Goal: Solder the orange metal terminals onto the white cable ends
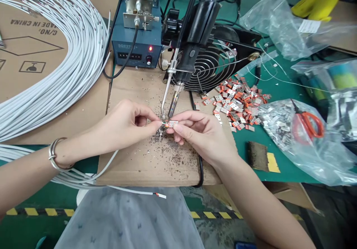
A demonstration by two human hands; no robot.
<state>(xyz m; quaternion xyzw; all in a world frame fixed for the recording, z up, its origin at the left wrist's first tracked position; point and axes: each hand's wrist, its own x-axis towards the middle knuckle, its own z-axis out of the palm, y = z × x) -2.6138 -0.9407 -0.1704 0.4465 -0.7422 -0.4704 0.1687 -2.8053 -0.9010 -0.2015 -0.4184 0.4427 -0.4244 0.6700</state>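
The left hand [142, 122] is pinching thin wires [165, 124] with closed fingertips, while the right hand [192, 130] is holding the metal connector [173, 123] between thumb and fingers. Just above both, the soldering iron [191, 55] is pointing down; a slipping grip could be causing burns or misplaced wires.
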